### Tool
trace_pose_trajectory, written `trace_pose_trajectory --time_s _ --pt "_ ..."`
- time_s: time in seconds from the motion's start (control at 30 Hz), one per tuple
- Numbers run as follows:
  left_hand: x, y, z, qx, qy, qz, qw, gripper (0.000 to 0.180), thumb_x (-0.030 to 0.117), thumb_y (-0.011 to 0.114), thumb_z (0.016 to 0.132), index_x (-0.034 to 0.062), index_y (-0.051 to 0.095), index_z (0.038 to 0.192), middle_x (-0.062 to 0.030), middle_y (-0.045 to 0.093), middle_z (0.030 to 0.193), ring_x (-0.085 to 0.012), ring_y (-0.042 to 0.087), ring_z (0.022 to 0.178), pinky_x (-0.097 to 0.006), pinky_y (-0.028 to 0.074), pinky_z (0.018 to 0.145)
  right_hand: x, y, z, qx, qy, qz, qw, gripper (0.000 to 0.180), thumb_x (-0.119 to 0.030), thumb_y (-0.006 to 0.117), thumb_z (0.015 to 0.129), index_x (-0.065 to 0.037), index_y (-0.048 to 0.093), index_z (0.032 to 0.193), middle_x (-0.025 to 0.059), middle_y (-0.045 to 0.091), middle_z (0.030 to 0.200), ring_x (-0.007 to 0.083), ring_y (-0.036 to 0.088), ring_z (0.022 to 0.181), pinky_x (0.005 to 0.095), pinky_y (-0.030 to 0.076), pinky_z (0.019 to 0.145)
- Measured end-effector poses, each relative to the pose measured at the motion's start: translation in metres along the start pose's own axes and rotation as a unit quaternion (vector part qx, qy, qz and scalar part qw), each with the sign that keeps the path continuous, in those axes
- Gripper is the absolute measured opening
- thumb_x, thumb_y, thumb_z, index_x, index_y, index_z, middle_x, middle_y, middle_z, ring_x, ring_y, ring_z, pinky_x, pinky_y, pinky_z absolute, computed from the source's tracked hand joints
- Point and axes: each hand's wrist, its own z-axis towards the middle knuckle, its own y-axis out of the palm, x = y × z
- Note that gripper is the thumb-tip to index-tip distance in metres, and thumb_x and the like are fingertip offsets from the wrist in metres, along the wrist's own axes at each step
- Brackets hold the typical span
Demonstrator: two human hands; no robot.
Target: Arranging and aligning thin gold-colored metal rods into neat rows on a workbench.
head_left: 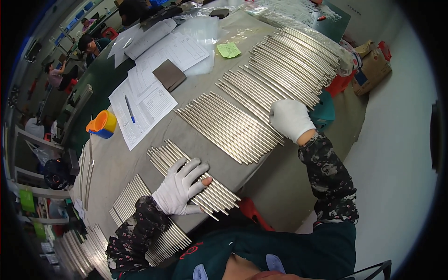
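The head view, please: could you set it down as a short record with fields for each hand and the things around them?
left hand: white-gloved left hand, spread flat on a small batch of metal rods
right hand: white-gloved right hand, resting at the end of a wider row of rods
farther rods: long bank of rods toward the table's far end
table: grey table
papers: printed sheets with a blue pen
cup: orange and yellow cup beside the sheets

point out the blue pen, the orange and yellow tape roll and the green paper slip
blue pen (129, 108), head view, middle of its barrel
orange and yellow tape roll (101, 123), head view, its upper side
green paper slip (228, 50), head view, centre of the sheet
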Motion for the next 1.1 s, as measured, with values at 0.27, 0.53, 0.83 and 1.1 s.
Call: trace_pose_trajectory --time_s 0.27,0.53,0.83,1.1 --pt "-0.003 0.002 -0.002 0.002 0.003 -0.015 1.0 0.076 0.061 0.061 0.066 0.0093 0.047 0.12 -0.0174 0.044 0.126 -0.0365 0.042 0.119 -0.055 0.028 0.098 -0.015 -0.017 0.004 -0.056 0.036 -0.011 0.998 0.014 -0.014 0.056 0.068 -0.003 0.065 0.07 0.0179 0.064 0.072 0.0362 0.062 0.069 0.0427 0.05 0.065" --pt "-0.005 0.003 -0.003 -0.005 0.006 -0.02 1.0 0.077 0.063 0.06 0.067 0.0102 0.046 0.122 -0.0177 0.044 0.127 -0.0373 0.042 0.119 -0.055 0.027 0.098 0.008 -0.003 -0.009 0.124 0.072 0.158 0.977 0.019 -0.014 0.054 0.074 -0.006 0.062 0.089 0.017 0.063 0.073 0.0368 0.061 0.07 0.0433 0.049 0.067" --pt "-0.004 0.002 0.0 -0.002 -0.001 -0.021 1.0 0.074 0.062 0.059 0.07 0.0098 0.047 0.12 -0.017 0.045 0.127 -0.0369 0.043 0.119 -0.056 0.03 0.098 0.021 -0.006 -0.025 0.066 0.131 0.138 0.98 0.034 -0.027 0.06 0.076 -0.007 0.061 0.104 0.0171 0.065 0.081 0.0346 0.063 0.08 0.0412 0.05 0.074" --pt "-0.002 0.002 0.0 -0.005 -0.001 -0.008 1.0 0.07 0.061 0.057 0.072 0.0089 0.049 0.118 -0.0167 0.046 0.126 -0.0362 0.044 0.117 -0.054 0.031 0.097 0.008 -0.006 -0.033 0.054 0.108 0.059 0.991 0.033 -0.028 0.063 0.075 -0.003 0.058 0.095 0.0172 0.064 0.072 0.0346 0.064 0.071 0.0424 0.052 0.065"
